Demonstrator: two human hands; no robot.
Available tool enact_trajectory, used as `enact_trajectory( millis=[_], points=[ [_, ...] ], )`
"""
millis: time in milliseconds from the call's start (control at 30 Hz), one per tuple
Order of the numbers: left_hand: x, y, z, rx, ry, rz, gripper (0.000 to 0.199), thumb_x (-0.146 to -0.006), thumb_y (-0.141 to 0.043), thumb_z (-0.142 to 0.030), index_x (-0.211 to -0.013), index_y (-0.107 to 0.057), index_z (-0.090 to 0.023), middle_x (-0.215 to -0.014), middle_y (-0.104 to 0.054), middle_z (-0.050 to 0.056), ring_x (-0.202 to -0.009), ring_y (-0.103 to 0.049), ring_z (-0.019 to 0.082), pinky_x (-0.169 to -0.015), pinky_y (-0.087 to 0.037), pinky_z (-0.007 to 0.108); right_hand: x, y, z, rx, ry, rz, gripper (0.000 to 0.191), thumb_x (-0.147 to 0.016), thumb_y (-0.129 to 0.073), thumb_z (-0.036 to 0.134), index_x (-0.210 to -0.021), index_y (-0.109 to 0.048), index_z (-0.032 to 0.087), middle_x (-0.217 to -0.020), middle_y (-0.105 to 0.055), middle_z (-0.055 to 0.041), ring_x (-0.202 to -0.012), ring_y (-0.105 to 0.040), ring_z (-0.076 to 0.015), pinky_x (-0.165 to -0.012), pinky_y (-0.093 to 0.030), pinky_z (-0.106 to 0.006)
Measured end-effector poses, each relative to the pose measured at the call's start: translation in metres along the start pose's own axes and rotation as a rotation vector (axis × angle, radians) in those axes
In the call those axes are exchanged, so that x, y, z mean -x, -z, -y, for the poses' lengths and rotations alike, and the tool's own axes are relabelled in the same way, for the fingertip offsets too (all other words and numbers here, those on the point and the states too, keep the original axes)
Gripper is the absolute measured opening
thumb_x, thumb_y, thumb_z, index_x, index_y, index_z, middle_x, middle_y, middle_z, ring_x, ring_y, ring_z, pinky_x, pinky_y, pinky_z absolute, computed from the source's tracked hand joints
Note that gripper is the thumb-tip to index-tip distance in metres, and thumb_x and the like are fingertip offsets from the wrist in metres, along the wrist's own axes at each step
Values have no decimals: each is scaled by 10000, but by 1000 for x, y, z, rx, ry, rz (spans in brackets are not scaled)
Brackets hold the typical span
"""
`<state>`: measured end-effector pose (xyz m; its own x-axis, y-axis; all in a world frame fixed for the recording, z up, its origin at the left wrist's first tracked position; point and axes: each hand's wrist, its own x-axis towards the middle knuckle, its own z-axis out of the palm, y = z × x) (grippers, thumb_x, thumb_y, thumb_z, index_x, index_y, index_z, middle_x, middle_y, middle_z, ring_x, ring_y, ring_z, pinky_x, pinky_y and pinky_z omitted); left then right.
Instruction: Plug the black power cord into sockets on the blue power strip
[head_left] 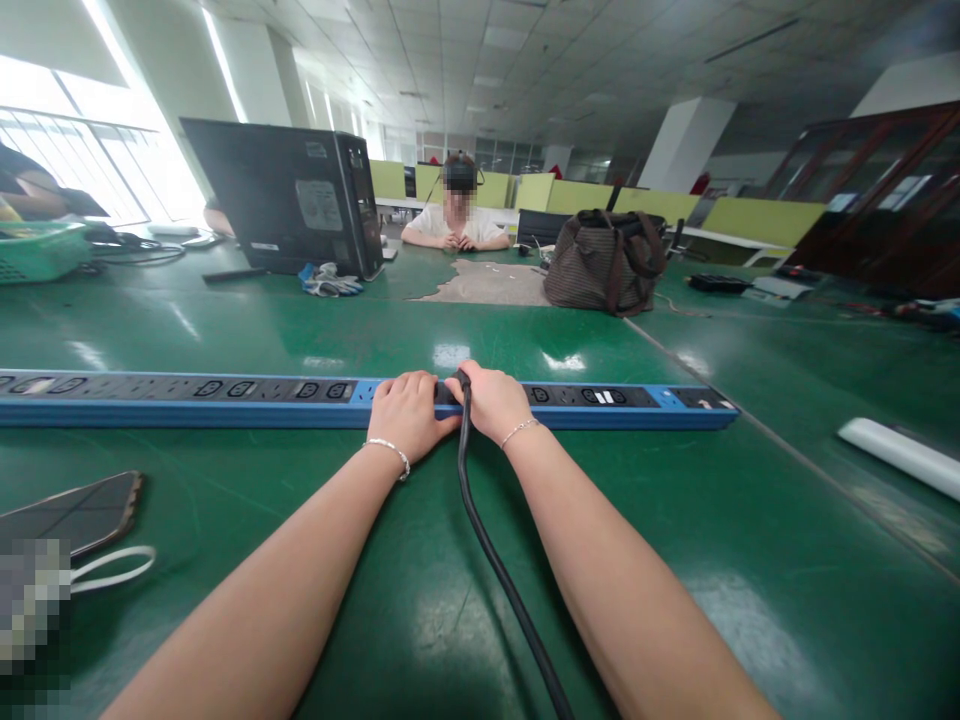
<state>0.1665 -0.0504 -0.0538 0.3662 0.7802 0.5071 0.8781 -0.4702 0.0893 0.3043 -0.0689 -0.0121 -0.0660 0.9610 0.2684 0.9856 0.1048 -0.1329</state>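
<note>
A long blue power strip [180, 414] with a row of black sockets lies across the green table in front of me. My left hand [407, 414] is wrapped over the strip near its middle, thumb along the front side. Close beside it, my right hand [496, 400] grips the plug [463, 379] of a black power cord [491, 550] at the sockets. My fingers cover the plug's front, so I cannot tell how deep it sits. From the plug the cord runs down toward me between my forearms.
A phone [82, 510] lies at the left, a white bar-shaped object [907, 455] at the right. Farther back stand a black computer case [277, 200], gloves [330, 281], a green basket [45, 252] and a brown bag [600, 262]. A person [456, 225] sits across the table.
</note>
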Motion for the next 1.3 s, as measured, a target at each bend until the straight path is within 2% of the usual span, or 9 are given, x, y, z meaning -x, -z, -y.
enact_trajectory(
  millis=[233, 400, 567, 800, 1000, 1200, 1300],
  points=[
    [-1, 4, -2, -18, -5, 17, 437, -799, -479, -454, -1103, -541, -147, -1157, -623, 119, -1106, -529, 278, -928, -350, 409, 0, 5, 10, 54, 50, 22, 312, -941, -331, 393, -1096, -522, 201, -941, -696, -99, -842, -652, -217, -728, -429, -308],
    [-1, 7, -4, -30, 12, 47, 379, -821, -435, -361, -1107, -548, -139, -1184, -614, 111, -1121, -522, 272, -935, -351, 404, 2, 0, 17, 45, 80, -48, 252, -938, -353, 323, -1030, -545, 187, -973, -694, -89, -887, -644, -206, -905, -371, -374],
    [0, 4, -2, -19, -4, 20, 417, -803, -465, -403, -1123, -544, -148, -1175, -615, 119, -1118, -523, 274, -938, -347, 405, 5, -10, 14, 28, 14, -93, 290, -945, -334, 357, -1004, -551, 174, -891, -707, -86, -862, -648, -200, -954, -323, -372],
    [0, 0, -1, -15, 7, -4, 389, -796, -469, -373, -1112, -554, -163, -1161, -623, 117, -1100, -535, 269, -930, -347, 400, 14, -24, 9, -16, 11, -217, 305, -946, -322, 365, -1061, -538, 183, -1008, -685, -86, -982, -601, -195, -980, -292, -362],
    [0, -2, -1, -3, 10, -10, 403, -799, -456, -366, -1133, -551, -160, -1172, -620, 116, -1115, -528, 268, -941, -342, 402, 15, -23, 8, -7, 38, -237, 336, -950, -299, 400, -997, -554, 186, -962, -692, -68, -970, -599, -200, -1053, -189, -443],
    [0, -1, -1, 0, 4, -15, 406, -799, -464, -377, -1126, -551, -152, -1171, -617, 126, -1115, -531, 273, -941, -342, 407, 14, -21, 6, -43, 27, -180, 294, -939, -341, 373, -1049, -544, 190, -996, -685, -71, -973, -605, -190, -1033, -248, -409],
    [0, -1, -2, 3, 12, 0, 410, -795, -476, -395, -1123, -554, -162, -1178, -614, 129, -1124, -526, 274, -944, -346, 411, 16, -23, 0, -113, 44, -126, 302, -919, -393, 363, -1140, -522, 203, -1109, -659, -71, -1056, -579, -180, -1009, -304, -373]
  ],
)
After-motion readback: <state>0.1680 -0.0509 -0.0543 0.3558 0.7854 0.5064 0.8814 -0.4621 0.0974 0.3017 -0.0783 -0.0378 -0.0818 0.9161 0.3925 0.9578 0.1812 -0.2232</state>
